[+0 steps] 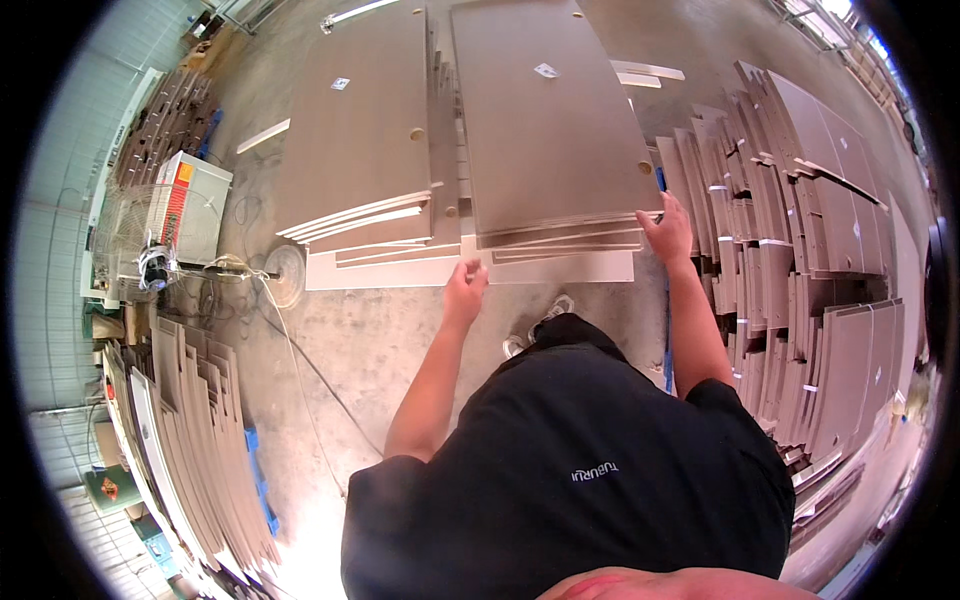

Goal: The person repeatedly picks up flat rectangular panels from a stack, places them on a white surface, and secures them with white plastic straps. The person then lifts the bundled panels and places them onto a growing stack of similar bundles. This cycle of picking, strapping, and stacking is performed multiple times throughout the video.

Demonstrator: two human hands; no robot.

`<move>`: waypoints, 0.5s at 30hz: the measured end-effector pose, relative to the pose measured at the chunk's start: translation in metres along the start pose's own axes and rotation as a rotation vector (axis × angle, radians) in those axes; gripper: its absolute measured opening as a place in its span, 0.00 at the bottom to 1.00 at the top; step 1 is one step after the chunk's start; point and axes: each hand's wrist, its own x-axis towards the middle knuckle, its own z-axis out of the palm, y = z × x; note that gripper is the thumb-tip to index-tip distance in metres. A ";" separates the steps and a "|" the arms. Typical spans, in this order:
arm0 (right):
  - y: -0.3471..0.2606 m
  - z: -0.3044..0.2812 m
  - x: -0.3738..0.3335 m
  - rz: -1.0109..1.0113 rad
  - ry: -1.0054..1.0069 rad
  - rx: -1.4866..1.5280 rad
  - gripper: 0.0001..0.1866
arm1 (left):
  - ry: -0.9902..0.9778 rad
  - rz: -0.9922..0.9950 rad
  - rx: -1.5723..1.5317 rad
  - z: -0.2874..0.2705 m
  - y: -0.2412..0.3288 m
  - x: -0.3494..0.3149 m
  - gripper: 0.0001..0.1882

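Note:
Two stacks of flat grey-brown panels lie ahead of me. My right hand (669, 231) is at the near right corner of the right stack (550, 120), thumb and fingers apart, seemingly touching its edge. Just below that stack's near left corner is my left hand (466, 291), its fingers loosely bent and nothing visible in them. The left stack (355, 120) lies beside it, its near edges fanned unevenly. Both top panels carry a small white label and round holes along one side. A pale board (570, 268) shows beneath the stacks.
Many panels stand in bundled rows (770, 220) at right, with more leaning panels (205, 420) at lower left. A pedestal fan (155, 265) with a round base and a white cabinet (200, 205) stand at left. Cables (310, 360) cross the concrete floor.

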 end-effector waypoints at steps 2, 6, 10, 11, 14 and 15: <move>0.019 0.011 0.009 0.047 0.004 -0.004 0.32 | 0.097 0.143 0.116 0.005 0.024 0.033 0.27; 0.002 0.011 0.026 0.095 -0.043 0.115 0.30 | 0.085 0.167 0.213 -0.006 0.010 0.102 0.30; -0.010 -0.002 0.008 0.123 -0.097 0.170 0.29 | -0.105 -0.094 0.280 -0.015 0.044 0.137 0.30; -0.014 -0.003 0.002 0.113 -0.120 0.178 0.29 | -0.141 -0.144 0.231 -0.022 0.045 0.145 0.29; -0.021 -0.005 -0.015 0.055 -0.071 0.117 0.33 | -0.216 -0.261 0.110 -0.026 0.050 0.154 0.28; -0.026 -0.009 -0.014 0.066 -0.088 0.069 0.34 | -0.222 -0.272 0.086 -0.025 0.056 0.148 0.28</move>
